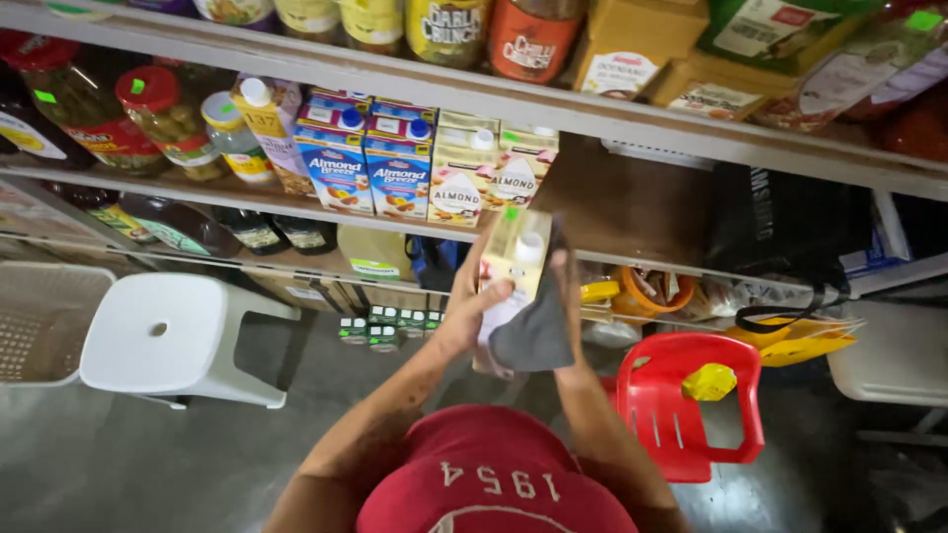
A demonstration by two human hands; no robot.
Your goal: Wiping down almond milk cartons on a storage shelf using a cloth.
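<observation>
2 hands (474, 301) on 1 cream carton (513, 252), right fingers hidden behind grey cloth (538, 331).

cream carton (513, 259), grey cloth (538, 331), seemingly yellow rag (709, 382)

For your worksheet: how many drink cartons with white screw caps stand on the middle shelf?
5: two blue cartons side by side, two cream cartons to their right, and a pale carton behind on the left. More may be hidden.

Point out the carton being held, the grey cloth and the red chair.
carton (515, 252), head view, on its pale front face.
grey cloth (538, 331), head view, on its middle fold.
red chair (681, 415), head view, on its seat.
</observation>
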